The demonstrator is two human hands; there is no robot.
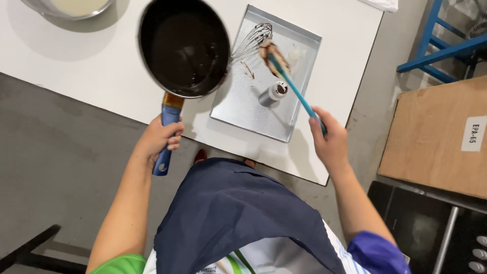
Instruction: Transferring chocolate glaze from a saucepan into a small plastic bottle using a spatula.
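Left hand [158, 139]: its grip was wrapped around the blue handle of the saucepan [183, 46].
Saucepan: it was held tilted above the white tabletop [101, 66], dark chocolate-like sauce coating its inside, its rim overlapping the left edge of the metal tray [238, 109].
Right hand [331, 142]: its grip was pinched on the near end of the blue spatula [286, 76].
Spatula: its smeared blade hung over the far part of the tray.
Tray: it held a wire whisk [252, 39] and a small grey cup [273, 93].
Far left: a metal bowl [68, 7] of pale batter sat on the tabletop.

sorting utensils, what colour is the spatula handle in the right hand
Light blue, on the spatula in the right hand; head view.
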